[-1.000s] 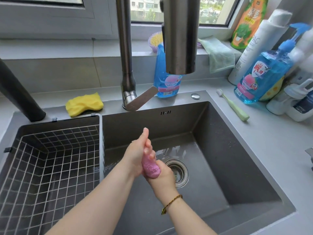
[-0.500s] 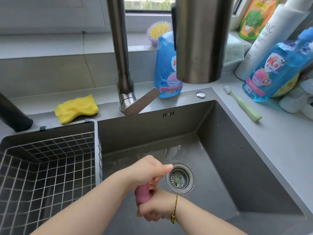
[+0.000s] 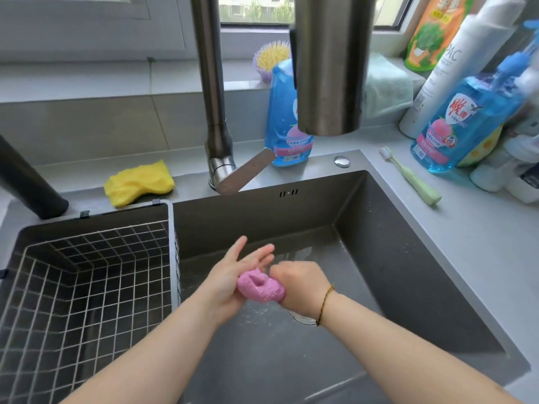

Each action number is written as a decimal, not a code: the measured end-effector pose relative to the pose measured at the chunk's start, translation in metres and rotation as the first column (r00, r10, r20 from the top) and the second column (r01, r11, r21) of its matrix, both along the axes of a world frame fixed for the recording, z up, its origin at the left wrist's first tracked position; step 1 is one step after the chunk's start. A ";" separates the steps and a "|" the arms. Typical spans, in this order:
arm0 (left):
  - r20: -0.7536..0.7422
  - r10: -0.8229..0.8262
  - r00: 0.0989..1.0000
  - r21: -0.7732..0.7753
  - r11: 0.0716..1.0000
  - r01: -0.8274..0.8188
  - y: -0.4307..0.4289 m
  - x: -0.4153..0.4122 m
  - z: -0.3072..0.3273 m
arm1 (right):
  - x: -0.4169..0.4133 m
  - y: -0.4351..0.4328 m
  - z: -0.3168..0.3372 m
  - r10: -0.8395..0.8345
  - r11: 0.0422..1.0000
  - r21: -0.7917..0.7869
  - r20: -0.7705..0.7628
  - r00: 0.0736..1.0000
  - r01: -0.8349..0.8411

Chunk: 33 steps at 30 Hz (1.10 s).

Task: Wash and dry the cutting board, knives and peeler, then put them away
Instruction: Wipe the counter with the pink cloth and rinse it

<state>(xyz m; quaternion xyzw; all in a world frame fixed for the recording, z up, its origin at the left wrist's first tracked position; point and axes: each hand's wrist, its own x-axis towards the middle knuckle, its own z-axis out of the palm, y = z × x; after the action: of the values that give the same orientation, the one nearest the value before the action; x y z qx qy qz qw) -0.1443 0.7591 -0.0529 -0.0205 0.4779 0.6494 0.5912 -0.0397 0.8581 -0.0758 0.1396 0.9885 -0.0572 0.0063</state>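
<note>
Both my hands meet over the grey sink (image 3: 408,258), above the drain (image 3: 300,317). A wet pink cloth (image 3: 259,290), bunched into a lump, sits between them. My right hand (image 3: 300,284) grips one end of it with curled fingers. My left hand (image 3: 230,278) lies against the other side of the cloth, its fingers straight and pointing away from me. No cutting board, knife or peeler is in view.
A wire basket (image 3: 87,287) fills the sink's left part. The tap's spout (image 3: 329,65) hangs above the basin. A yellow sponge (image 3: 140,182), blue soap bottles (image 3: 463,121), a green toothbrush (image 3: 408,176) and other bottles stand on the counter behind and right.
My left hand's fingers have straightened from a closed wrap over the cloth. The cloth now shows between my hands, which have shifted up the basin.
</note>
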 end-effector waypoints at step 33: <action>-0.674 -0.423 -0.606 -0.590 0.801 0.097 0.020 -0.001 0.000 | 0.003 -0.036 0.014 -0.617 0.716 -0.377 0.054 0.785 0.588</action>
<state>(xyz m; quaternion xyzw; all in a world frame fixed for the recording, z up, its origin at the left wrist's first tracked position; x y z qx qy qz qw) -0.1451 0.7795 -0.0530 0.6258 0.7750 0.0752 0.0454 -0.0365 0.8217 -0.0614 0.4476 0.8587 -0.2485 -0.0234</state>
